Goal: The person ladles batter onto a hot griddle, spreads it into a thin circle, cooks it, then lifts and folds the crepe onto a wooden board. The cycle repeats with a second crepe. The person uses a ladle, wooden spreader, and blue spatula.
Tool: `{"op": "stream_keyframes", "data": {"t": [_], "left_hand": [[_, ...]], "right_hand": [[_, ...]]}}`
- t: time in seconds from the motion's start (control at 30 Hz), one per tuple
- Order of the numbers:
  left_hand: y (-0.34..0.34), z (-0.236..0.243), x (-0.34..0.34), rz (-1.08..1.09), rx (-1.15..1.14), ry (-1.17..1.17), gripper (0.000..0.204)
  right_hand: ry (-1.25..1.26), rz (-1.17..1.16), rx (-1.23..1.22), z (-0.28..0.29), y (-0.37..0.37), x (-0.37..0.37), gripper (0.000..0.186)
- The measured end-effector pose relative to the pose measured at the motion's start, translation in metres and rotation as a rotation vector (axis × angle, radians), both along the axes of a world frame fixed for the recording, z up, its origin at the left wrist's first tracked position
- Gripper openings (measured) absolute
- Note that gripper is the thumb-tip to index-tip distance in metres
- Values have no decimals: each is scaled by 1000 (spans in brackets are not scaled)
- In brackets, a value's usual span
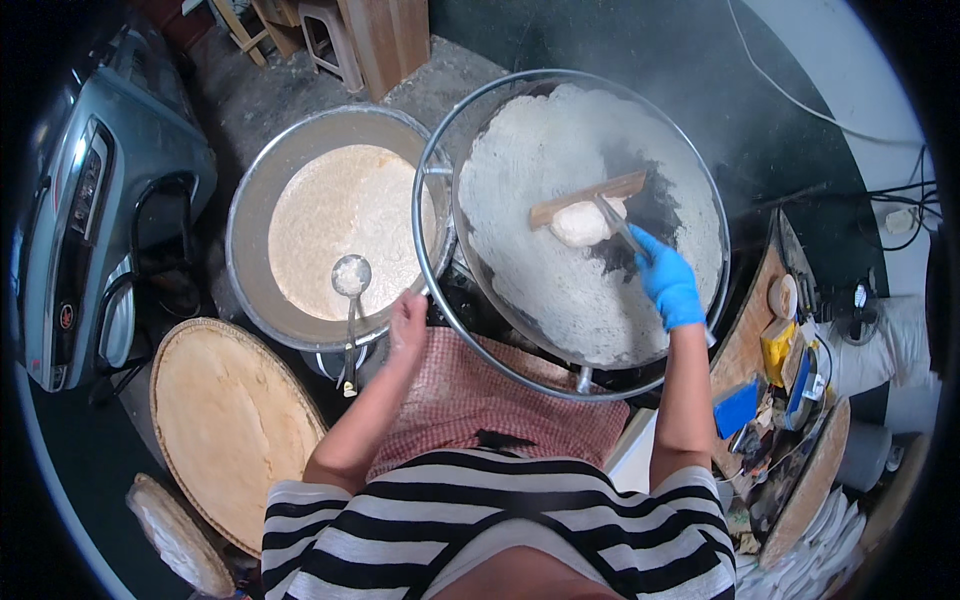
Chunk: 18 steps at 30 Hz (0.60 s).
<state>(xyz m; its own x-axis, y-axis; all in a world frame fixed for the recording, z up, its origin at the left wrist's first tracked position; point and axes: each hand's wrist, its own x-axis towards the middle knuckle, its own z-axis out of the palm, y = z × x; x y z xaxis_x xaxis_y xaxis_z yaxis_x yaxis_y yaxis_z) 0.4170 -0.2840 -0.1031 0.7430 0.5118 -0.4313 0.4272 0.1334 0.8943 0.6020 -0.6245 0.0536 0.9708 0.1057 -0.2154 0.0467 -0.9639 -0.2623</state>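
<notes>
My left hand (408,322), bare, is closed at a short handle on the left of the metal ring (470,357) around a round griddle (530,280). My right hand (668,282), in a blue glove, grips the handle of a spreader (622,183) with a wooden blade. A pale lump of batter (578,228) lies against the blade. A thin, patchy pale layer covers much of the steaming griddle. Left of it, a large metal pot (250,240) holds pale batter, with a ladle (350,276) at its front.
A grey-blue machine (95,240) stands at the left. Below it are a large round tray with a pale surface (225,430) and a smaller one. A plastic stool (335,45) stands behind. At the right is a cluttered wooden board (745,340) with yellow and blue objects, near loose cables.
</notes>
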Motion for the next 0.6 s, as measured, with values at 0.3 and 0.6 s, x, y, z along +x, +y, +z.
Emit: {"op": "stream_keyframes", "data": {"t": [0.3, 0.6], "left_hand": [[-76, -4, -25, -120, -331, 135, 26], [30, 19, 63, -290, -263, 121, 30]], "right_hand": [[9, 32, 129, 5, 3, -13, 42], [-189, 51, 209, 9, 18, -13, 40]]}}
